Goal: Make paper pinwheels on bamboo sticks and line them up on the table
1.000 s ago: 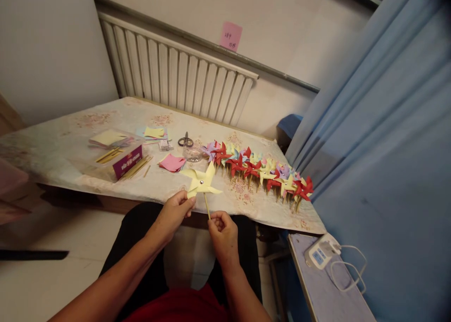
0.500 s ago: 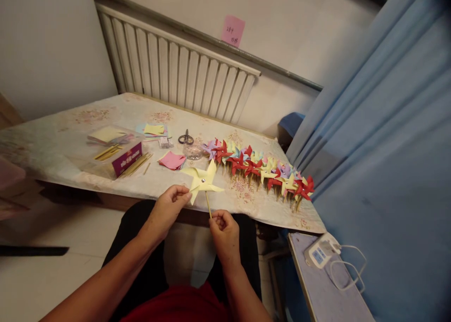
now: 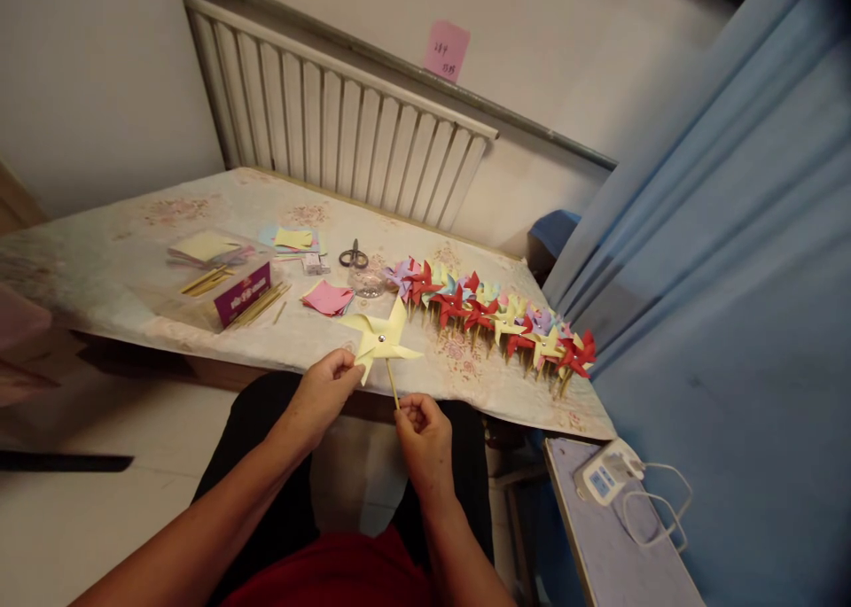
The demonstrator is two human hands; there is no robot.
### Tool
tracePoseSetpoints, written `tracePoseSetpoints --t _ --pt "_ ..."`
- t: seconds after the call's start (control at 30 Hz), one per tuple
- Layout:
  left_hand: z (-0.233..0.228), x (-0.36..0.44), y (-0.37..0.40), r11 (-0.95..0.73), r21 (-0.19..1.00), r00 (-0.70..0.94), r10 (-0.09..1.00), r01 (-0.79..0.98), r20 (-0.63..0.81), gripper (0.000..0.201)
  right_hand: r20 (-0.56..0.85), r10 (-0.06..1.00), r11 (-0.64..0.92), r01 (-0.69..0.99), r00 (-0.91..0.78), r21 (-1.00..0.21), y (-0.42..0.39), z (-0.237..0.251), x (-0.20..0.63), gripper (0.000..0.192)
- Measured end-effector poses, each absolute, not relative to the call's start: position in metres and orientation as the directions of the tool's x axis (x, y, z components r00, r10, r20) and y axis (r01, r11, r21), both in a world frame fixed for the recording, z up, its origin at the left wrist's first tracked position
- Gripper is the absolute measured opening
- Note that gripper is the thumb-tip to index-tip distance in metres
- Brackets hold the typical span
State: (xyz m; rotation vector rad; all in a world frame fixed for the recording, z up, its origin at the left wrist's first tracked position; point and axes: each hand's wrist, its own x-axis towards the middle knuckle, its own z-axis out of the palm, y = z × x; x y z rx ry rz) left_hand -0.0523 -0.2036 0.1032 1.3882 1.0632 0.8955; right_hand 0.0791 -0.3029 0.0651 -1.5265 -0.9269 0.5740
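- The yellow pinwheel [image 3: 380, 340] is matt folded paper with a small shiny metal pin at its centre, fixed on a thin pale wooden stick [image 3: 392, 385].
- The row of pinwheels [image 3: 495, 315] is the same matt paper, in red, yellow and lilac.
- The counter [image 3: 133, 279] wears a smooth, faintly glossy flowered cloth.
- The scissors [image 3: 353, 256] have dull metal blades and dark plastic handles.
- The radiator [image 3: 332, 137] is painted metal, ribbed.
- The curtain [image 3: 731, 235] is soft matt blue cloth.

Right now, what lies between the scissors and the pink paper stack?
In the head view, a clear glass dish sits between scissors and pink paper stack.
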Motion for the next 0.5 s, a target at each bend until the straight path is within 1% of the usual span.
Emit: tracePoseSetpoints --t 0.13,0.5 --pt "0.1060 -0.0514 -0.2061 0.065 0.995 0.330 0.940 0.072 -0.086 0.029 0.145 0.820 0.012 0.236 0.554 -0.972 -0.3035 0.0643 0.0787 0.013" --pt "0.1056 -0.0433 -0.2116 0.115 0.993 0.374 0.921 0.000 -0.107 0.025 0.128 0.820 0.021 0.195 0.558 -0.980 -0.3023 0.0630 0.0748 0.014"
